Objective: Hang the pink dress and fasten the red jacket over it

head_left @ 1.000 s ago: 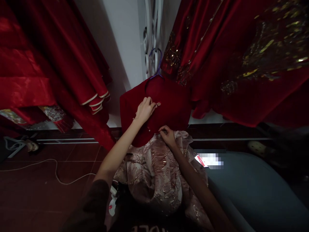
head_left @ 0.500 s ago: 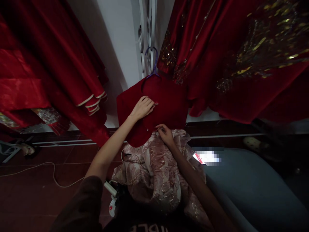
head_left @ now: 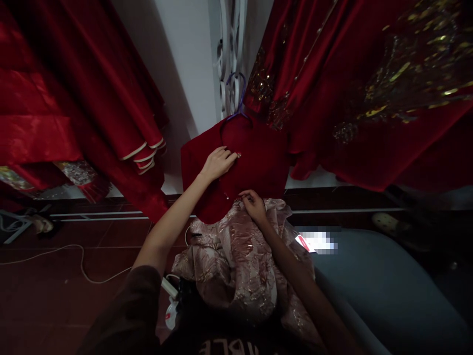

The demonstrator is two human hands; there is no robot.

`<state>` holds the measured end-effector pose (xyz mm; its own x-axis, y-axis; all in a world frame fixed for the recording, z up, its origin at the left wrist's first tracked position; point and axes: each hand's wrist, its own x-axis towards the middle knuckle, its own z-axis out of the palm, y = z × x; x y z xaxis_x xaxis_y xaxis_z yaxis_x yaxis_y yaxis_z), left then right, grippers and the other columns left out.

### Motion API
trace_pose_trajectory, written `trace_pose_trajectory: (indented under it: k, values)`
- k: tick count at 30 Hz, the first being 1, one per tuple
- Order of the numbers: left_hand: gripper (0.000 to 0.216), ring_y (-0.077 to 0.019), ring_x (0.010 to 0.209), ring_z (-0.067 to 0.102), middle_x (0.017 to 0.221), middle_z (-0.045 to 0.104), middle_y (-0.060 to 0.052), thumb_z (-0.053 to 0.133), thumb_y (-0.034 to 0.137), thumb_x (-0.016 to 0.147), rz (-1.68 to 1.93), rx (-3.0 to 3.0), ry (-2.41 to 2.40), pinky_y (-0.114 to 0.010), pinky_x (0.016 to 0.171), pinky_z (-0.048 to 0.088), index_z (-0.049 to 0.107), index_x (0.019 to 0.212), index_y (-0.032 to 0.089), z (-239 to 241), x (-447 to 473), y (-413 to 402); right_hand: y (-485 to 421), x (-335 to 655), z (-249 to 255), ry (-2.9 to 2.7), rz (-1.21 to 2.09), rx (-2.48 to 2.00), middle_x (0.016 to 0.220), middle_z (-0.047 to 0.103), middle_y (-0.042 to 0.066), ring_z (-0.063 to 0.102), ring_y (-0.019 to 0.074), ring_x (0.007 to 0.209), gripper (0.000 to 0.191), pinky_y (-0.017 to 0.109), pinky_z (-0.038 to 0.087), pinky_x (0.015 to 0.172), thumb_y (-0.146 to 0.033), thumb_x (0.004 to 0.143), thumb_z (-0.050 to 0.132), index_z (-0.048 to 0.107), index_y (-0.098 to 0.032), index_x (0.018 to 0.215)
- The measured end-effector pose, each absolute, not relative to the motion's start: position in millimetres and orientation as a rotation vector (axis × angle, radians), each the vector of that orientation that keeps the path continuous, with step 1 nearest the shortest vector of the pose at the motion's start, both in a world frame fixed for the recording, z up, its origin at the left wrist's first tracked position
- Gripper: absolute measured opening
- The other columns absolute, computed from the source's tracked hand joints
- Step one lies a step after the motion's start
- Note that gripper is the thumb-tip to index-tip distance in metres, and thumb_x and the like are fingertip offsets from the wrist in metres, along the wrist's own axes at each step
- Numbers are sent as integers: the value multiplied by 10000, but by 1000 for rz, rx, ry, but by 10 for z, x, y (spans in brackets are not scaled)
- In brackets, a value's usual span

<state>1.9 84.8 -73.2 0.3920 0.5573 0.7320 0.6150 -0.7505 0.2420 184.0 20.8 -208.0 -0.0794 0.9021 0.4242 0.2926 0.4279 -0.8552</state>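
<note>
A dark red velvet garment [head_left: 262, 162] hangs on a purple hanger [head_left: 238, 98] against a white wall. My left hand [head_left: 217, 162] lies on the garment's front, fingers pressed on the cloth beside a small shiny clasp [head_left: 239, 156]. Lower down, my right hand [head_left: 253, 204] pinches the garment's hem, fingers closed on it. Under that hand, a pink and gold brocade cloth [head_left: 236, 261] is heaped on my lap.
Red gowns [head_left: 92, 88] hang at the left, and gold-embroidered red gowns [head_left: 369, 84] at the right. A grey seat [head_left: 388, 291] lies at the right with a phone [head_left: 318, 241] on it. A white cable [head_left: 74, 261] runs over the red tiled floor.
The view shifted slightly. My left hand slid a little up on the red garment; my right hand stayed at the hem.
</note>
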Motion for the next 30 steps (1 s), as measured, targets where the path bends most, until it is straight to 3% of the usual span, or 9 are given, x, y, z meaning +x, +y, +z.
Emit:
trace_pose_trajectory:
  k: [4, 9, 16, 20, 26, 28, 30]
  values:
    - [344, -189, 802, 595, 774, 634, -89, 340, 379, 936, -921, -2379, -1154, -373, 885, 386, 602, 908, 157, -719, 47, 743, 162, 1829, -2020, -1718, 693, -1236, 848, 625, 42, 590, 148, 704, 223, 255, 458, 644, -404, 802, 500, 560, -192, 836]
    - [408, -184, 759, 602, 789, 663, -88, 263, 397, 956, -677, -2227, -1152, -346, 809, 360, 586, 948, 148, -719, 42, 641, 190, 1824, -1966, -2165, 489, -1431, 853, 621, 55, 609, 180, 832, 377, 272, 441, 747, -575, 779, 543, 550, -198, 782]
    - [386, -180, 766, 599, 797, 660, -88, 266, 334, 956, -644, -2256, -1145, -354, 851, 344, 604, 954, 149, -738, 42, 644, 359, 1834, -1912, -2429, 511, -1534, 865, 675, 64, 627, 160, 780, 197, 228, 420, 680, -365, 826, 545, 594, -173, 830]
    - [330, -211, 864, 593, 916, 650, -125, 354, 257, 914, -760, -2150, -1368, -405, 924, 337, 553, 1144, 126, -736, 77, 647, 300, 1901, -1847, -2440, 593, -1522, 861, 696, 62, 641, 169, 787, 222, 228, 437, 676, -388, 796, 590, 613, -169, 823]
    - [555, -274, 1237, 417, 1311, 443, -163, 389, 94, 829, -1091, -1804, -1731, -495, 1071, 254, 350, 1374, 189, -742, -28, 592, 268, 2011, -1293, -2307, 792, -1403, 804, 707, 46, 651, 159, 728, 218, 231, 474, 650, -395, 804, 578, 631, -184, 789]
    - [627, -303, 1319, 318, 1388, 336, -176, 455, 105, 795, -1190, -1697, -1804, -519, 1105, 210, 293, 1397, 175, -771, -81, 608, 374, 1863, -1007, -2151, 678, -1227, 863, 703, 50, 654, 169, 808, 235, 266, 489, 764, -402, 823, 546, 633, -186, 856]
    - [697, -326, 1355, 257, 1424, 251, -197, 515, 121, 759, -1262, -1649, -1835, -513, 1115, 213, 249, 1403, 140, -804, -133, 659, 507, 1594, -778, -1956, 691, -1022, 1076, 664, 71, 626, 181, 986, 351, 306, 469, 895, -448, 858, 481, 592, -180, 1055]
